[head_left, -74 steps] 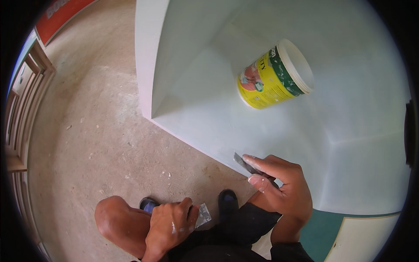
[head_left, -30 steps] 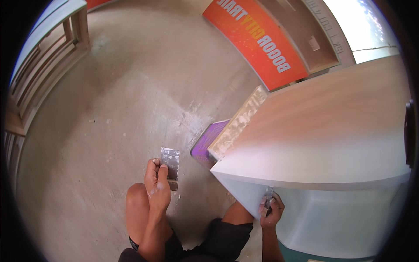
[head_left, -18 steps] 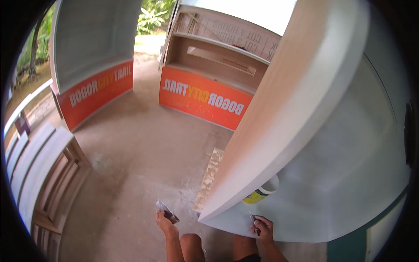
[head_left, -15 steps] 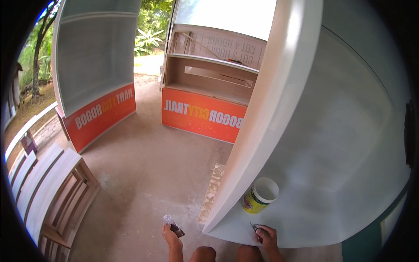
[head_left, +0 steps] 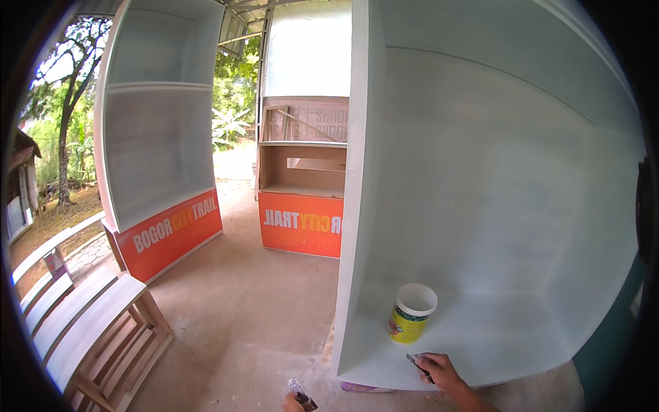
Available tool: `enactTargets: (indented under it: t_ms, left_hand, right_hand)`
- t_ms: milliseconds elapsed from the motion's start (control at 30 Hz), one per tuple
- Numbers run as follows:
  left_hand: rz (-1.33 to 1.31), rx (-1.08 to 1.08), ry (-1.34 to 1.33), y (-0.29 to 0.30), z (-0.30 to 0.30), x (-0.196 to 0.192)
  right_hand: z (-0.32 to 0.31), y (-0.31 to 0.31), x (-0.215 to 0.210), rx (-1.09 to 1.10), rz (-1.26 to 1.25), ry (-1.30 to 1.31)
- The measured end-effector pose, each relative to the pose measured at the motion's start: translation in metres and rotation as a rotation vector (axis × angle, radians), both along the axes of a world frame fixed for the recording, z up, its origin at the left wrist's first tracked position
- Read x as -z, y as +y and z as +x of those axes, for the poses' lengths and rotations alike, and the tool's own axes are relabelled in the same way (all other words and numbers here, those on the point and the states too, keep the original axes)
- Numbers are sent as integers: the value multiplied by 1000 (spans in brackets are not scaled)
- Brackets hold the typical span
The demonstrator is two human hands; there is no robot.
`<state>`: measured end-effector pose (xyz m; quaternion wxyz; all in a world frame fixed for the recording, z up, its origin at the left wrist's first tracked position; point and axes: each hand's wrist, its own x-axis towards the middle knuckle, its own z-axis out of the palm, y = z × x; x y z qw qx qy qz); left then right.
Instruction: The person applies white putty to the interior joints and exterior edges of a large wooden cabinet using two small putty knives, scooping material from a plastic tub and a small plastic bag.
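Observation:
My right hand [head_left: 443,371] is closed around a small dark-handled knife [head_left: 421,369], its tip pointing toward the bucket. That hand is over the front edge of the pale cabinet's bottom board [head_left: 480,350]. Just beyond it, an open-topped white bucket with a yellow label [head_left: 409,329] stands upright on the board. At the lower edge of the view, my left hand [head_left: 293,404] grips a small clear-and-dark packet [head_left: 300,394]. Most of this hand is cut off, and what the packet contains is too small to make out.
The cabinet's upright side panel [head_left: 355,185] rises between my hands. A slatted wooden bench [head_left: 103,323] stands at left. Farther off are a tall grey cabinet [head_left: 161,137] with an orange base and a shelf unit [head_left: 302,172] with an orange front. Between them runs bare concrete floor [head_left: 268,302].
My view has tilted up and levelled out. The left hand with the packet now sits lower in the picture, partly out of it. My right hand still holds the knife, slightly farther right.

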<state>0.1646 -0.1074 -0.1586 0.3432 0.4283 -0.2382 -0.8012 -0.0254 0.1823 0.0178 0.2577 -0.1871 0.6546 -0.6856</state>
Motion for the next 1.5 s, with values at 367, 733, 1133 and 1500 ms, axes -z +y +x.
enactTargets:
  t_ms: [367, 733, 1133, 1500]
  left_hand:
    - [-222, -72, 350, -37, -23, -150]
    - [-375, 33, 634, -18, -26, -247]
    - [-705, -28, 528, 25, 19, -319]
    - [-1139, 187, 364, 83, -2, -368]
  right_hand:
    - [-6, 7, 10, -19, -267, -75]
    - [-15, 11, 18, -15, -353, -138]
    - [-13, 15, 26, 10, -536, -144]
    - [-3, 9, 25, 38, -266, 162]
